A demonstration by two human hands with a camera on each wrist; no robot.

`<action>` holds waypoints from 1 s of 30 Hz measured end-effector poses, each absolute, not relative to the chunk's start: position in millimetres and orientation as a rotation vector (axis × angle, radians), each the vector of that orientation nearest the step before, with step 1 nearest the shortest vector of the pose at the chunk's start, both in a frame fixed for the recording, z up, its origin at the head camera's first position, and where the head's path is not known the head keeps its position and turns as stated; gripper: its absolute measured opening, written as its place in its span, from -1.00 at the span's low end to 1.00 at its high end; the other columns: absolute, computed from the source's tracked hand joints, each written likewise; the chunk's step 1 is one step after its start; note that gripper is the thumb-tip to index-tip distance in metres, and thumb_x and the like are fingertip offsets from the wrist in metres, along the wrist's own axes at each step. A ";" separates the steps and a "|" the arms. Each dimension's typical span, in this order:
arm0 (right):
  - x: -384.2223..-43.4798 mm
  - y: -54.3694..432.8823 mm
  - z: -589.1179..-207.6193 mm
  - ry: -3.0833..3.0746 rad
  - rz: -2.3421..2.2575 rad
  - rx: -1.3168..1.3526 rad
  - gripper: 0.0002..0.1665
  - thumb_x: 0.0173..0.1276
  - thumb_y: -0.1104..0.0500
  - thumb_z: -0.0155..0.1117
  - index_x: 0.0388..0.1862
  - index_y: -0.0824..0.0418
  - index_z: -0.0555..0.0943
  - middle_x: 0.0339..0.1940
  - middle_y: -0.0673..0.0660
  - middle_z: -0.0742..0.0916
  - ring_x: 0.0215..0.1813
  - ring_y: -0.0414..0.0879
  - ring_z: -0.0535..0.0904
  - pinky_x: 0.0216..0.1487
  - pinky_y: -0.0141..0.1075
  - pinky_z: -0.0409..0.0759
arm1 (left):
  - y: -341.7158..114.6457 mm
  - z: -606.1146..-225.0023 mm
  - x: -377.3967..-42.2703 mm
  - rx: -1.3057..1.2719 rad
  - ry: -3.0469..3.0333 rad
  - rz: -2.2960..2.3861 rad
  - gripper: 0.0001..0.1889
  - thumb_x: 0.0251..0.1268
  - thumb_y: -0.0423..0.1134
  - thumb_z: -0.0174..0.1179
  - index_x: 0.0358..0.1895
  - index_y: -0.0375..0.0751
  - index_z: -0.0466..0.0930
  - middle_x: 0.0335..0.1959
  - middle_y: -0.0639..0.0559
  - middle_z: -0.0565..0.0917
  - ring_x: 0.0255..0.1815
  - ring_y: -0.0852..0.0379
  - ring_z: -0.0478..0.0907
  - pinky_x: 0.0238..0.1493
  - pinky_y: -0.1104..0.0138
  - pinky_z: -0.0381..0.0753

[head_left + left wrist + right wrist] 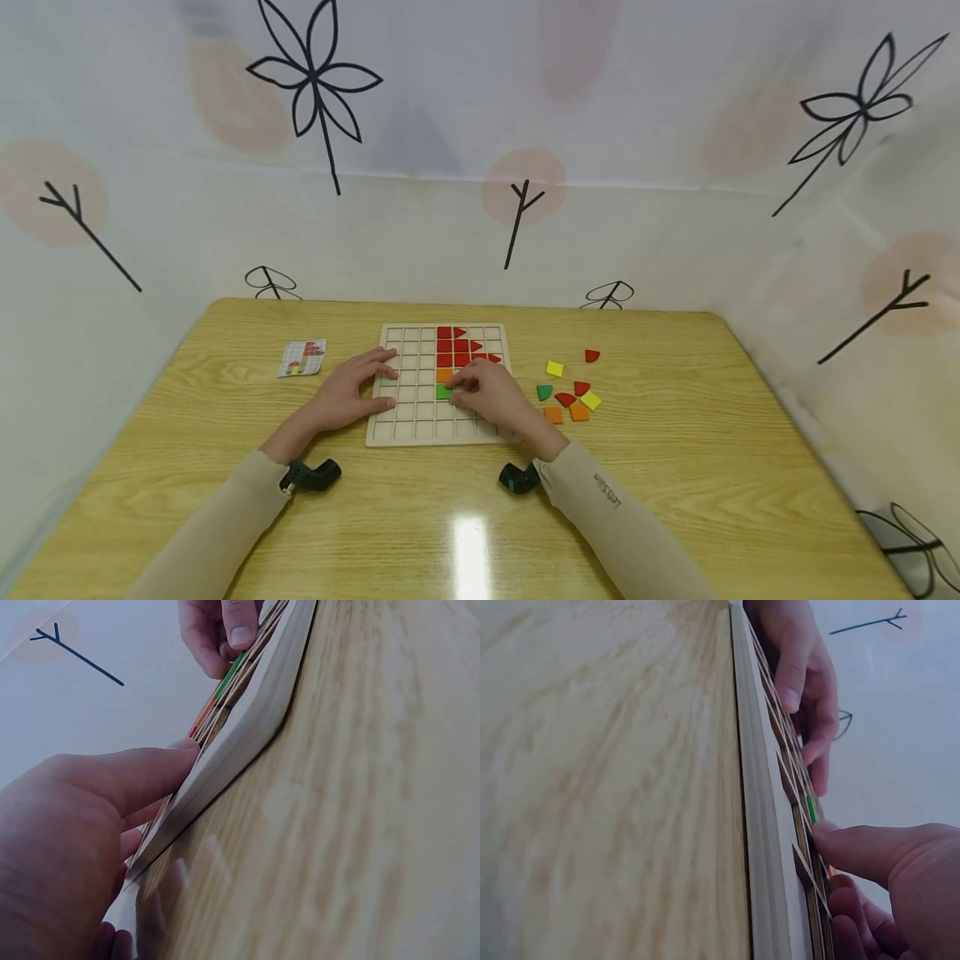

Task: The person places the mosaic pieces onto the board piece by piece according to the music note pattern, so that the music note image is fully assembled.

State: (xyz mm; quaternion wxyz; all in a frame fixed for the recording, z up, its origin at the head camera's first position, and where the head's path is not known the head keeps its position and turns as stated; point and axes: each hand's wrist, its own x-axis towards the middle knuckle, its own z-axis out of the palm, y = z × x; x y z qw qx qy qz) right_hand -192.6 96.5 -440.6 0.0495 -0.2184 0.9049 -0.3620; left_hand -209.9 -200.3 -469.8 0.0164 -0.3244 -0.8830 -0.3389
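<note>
A pale wooden grid board lies on the table, with red squares and red pointed pieces in its upper cells. Below them sit an orange square and a green square tile. My right hand has its thumb and curled fingers at the green tile's right edge, pinching it; the hand covers several cells on the right. In the left wrist view, the same fingertips touch down beside the green strip. My left hand rests on the board's left edge, fingers spread and holding no piece.
Right of the board lie loose pieces: yellow squares, orange squares, red quarter-rounds and a green quarter-round. A small pattern card lies to the left. A patterned cloth rises behind the table.
</note>
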 end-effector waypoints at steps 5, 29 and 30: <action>-193.8 98.7 -437.9 2.702 -1.190 -0.698 -0.79 0.35 0.17 0.40 -0.05 0.14 0.74 -0.21 -0.05 0.67 -0.18 -0.15 0.56 -0.12 -0.26 0.58 | -201.2 -469.2 -210.9 -1.014 -2.725 -1.054 -0.65 0.27 -0.07 0.38 0.06 -0.09 0.64 0.48 -0.11 0.33 0.53 -0.18 0.13 0.41 -0.19 0.12; -182.4 191.5 -426.5 2.786 -1.260 -0.652 -0.82 0.38 0.30 0.34 -0.06 0.28 0.72 -0.11 0.09 0.75 -0.12 -0.04 0.65 -0.08 -0.16 0.67 | -200.1 -468.5 -208.6 -1.016 -2.739 -1.060 -0.63 0.27 -0.07 0.38 0.09 -0.10 0.63 0.49 -0.10 0.32 0.53 -0.15 0.13 0.42 -0.17 0.12; -180.6 198.0 -426.9 2.801 -1.253 -0.646 -0.82 0.37 0.31 0.35 -0.07 0.28 0.72 -0.13 0.09 0.75 -0.13 -0.04 0.65 -0.09 -0.17 0.68 | -200.0 -468.8 -208.8 -1.014 -2.740 -1.058 -0.63 0.27 -0.07 0.38 0.09 -0.10 0.63 0.49 -0.10 0.32 0.53 -0.15 0.13 0.42 -0.17 0.12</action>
